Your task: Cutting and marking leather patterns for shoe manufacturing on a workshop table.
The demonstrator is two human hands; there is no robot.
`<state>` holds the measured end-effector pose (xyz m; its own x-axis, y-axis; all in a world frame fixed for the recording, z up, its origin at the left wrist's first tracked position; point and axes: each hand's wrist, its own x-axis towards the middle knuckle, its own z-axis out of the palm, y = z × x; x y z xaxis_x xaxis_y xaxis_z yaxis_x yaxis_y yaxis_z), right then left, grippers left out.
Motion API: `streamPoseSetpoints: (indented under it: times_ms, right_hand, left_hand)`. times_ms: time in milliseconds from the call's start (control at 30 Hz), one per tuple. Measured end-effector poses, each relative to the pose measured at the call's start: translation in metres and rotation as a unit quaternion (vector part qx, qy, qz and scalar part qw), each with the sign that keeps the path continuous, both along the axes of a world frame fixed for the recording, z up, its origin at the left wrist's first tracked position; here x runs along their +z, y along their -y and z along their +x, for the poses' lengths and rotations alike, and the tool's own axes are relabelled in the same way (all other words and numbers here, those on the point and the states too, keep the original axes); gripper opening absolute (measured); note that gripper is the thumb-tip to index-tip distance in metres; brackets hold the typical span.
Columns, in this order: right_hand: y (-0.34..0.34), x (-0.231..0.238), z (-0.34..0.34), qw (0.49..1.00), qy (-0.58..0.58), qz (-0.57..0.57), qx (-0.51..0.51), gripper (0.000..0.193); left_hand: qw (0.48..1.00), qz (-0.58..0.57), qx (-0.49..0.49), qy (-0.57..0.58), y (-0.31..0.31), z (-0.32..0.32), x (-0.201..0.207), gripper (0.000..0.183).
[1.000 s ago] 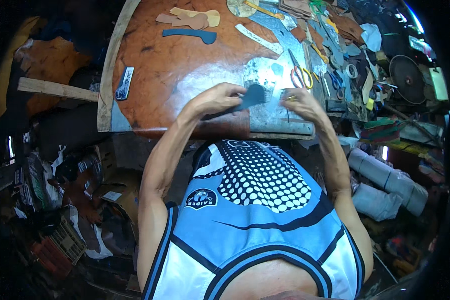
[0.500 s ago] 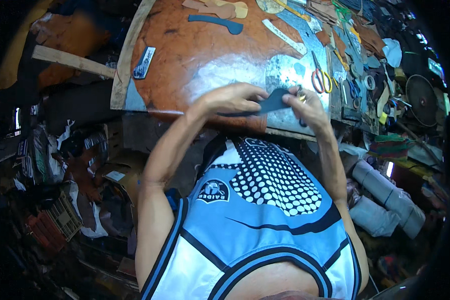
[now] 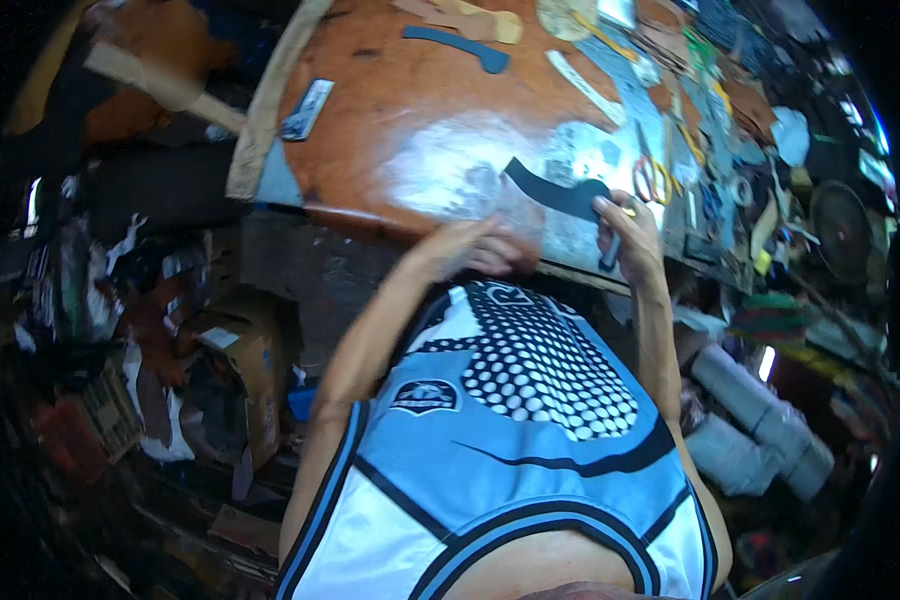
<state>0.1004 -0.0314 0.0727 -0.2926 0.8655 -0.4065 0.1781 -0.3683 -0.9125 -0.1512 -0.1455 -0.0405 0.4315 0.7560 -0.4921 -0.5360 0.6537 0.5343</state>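
Observation:
My right hand point(image 3: 632, 232) pinches one end of a dark, curved flat piece point(image 3: 555, 196) that looks like cut leather. The piece stretches out leftward over the bench's near part, its pointed end free. Below the fingers of the same hand a slim grey thing point(image 3: 610, 252) sticks out; its kind is not clear. My left hand point(image 3: 473, 250) is apart from the piece, low at the bench's near edge, and its fingers are smeared by motion. A brown sheet point(image 3: 360, 120) covers most of the bench top.
Another dark curved piece point(image 3: 460, 47) and a pale curved strip point(image 3: 582, 88) lie farther back. Scissors with orange-yellow handles point(image 3: 654, 180) rest beyond my right hand. At the left lies a small dark-and-white piece point(image 3: 307, 110). Scraps and tools crowd the right; wrapped rolls point(image 3: 750, 400) lie below.
My left hand has let go of the dark piece and moved down toward the bench edge. My right hand keeps hold, and the piece now extends open to the left. The view has shifted slightly.

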Motion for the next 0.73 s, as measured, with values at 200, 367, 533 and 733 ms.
streamPoseSetpoints:
  times_ms: [200,367,533,733]
  right_hand:
    - [0.041,0.000,-0.003,0.998,0.051,-0.017,-0.026,0.022]
    - [0.052,-0.019,-0.014,0.998,0.001,-0.047,-0.046,0.018]
    - [0.050,-0.020,-0.020,0.998,0.004,-0.053,-0.040,0.023]
    - [0.058,-0.015,-0.034,0.997,0.067,-0.028,0.020,0.024]
  left_hand:
    - [0.956,0.045,0.279,0.077,-0.044,0.028,-0.006,0.027]
    - [0.966,0.091,0.242,0.021,-0.040,-0.018,0.011,0.042]
    - [0.963,0.097,0.251,-0.007,-0.045,-0.036,0.014,0.045]
    - [0.941,-0.002,0.334,0.062,-0.044,-0.034,0.000,0.049]
